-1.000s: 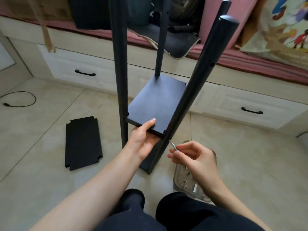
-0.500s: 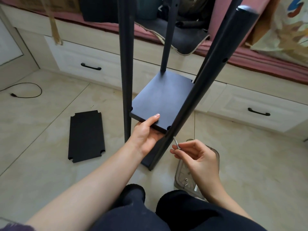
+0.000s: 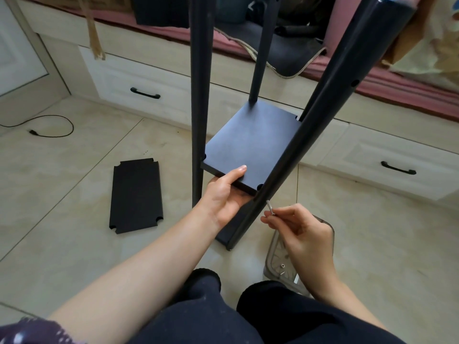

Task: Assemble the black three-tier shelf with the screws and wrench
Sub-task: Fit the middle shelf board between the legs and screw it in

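Right hand (image 3: 301, 232) pinches screw (image 3: 270, 207), tip aimed up-left at near post (image 3: 293, 150) just beside; left hand (image 3: 224, 197) grips shelf board (image 3: 250, 147).

Taking the frame (image 3: 250, 145) as landmark: a loose panel (image 3: 136, 196) lies on the floor to its left, a tray (image 3: 278, 259) at its near right, drawers (image 3: 387, 157) behind.

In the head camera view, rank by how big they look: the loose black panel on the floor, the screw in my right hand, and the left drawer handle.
1. Loose black panel
2. Left drawer handle
3. Screw, close to the handle in length but nearer the camera, so unsure
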`<state>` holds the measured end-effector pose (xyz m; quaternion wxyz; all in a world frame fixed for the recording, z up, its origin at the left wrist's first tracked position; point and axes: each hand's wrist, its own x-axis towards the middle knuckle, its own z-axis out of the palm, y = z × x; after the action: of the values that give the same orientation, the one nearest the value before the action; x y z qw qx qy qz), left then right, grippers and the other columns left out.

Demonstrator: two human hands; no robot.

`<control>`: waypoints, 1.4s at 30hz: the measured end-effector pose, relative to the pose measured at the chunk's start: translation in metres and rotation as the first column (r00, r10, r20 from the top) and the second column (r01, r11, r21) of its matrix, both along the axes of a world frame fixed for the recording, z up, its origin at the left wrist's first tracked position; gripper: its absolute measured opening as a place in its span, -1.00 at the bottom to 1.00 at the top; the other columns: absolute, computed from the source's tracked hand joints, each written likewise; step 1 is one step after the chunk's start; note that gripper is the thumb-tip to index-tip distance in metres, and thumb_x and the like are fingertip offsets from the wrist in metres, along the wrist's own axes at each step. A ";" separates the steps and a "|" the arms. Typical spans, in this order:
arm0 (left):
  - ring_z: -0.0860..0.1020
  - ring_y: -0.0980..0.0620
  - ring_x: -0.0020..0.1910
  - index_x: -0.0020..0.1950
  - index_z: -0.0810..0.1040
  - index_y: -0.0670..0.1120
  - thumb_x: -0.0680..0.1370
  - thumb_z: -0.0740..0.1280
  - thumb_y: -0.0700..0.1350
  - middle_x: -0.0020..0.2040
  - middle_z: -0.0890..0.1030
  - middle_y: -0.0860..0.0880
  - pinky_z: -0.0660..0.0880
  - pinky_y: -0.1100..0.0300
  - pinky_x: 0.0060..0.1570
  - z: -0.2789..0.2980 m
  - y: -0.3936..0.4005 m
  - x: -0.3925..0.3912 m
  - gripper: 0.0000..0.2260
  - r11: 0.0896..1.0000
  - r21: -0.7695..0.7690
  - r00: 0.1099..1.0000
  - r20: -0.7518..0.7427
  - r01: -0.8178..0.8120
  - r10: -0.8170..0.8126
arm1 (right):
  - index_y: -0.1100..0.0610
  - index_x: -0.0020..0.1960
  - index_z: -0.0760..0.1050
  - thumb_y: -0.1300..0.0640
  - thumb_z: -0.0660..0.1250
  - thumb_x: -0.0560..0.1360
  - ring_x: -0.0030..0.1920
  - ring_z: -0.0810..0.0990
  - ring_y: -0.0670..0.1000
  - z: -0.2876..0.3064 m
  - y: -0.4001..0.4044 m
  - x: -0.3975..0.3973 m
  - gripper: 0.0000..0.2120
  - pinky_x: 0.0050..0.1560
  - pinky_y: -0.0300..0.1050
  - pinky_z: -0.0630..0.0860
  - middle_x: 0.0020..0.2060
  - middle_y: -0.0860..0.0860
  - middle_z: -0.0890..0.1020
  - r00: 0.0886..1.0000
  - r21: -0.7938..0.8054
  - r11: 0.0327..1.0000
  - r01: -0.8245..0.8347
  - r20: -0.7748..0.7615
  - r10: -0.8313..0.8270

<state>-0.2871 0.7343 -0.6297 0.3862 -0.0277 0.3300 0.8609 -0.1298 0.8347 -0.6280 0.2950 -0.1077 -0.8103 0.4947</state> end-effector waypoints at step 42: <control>0.72 -0.13 -0.06 0.26 0.49 -0.16 0.60 0.34 -0.24 -0.03 0.73 -0.15 0.66 -0.06 -0.11 -0.004 -0.001 -0.001 -0.77 1.000 0.011 1.000 0.012 0.016 -0.016 | 0.10 -0.20 0.61 0.20 0.56 0.37 -0.31 0.71 0.00 0.019 0.009 -0.017 -0.87 -0.27 -0.27 0.57 -0.33 0.01 0.69 0.982 -0.151 0.987 0.062 0.185 -0.034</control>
<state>-0.2884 0.7335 -0.6337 0.3952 -0.0282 0.3231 0.8594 -0.1472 0.8433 -0.6089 0.2222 -0.1947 -0.7899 0.5374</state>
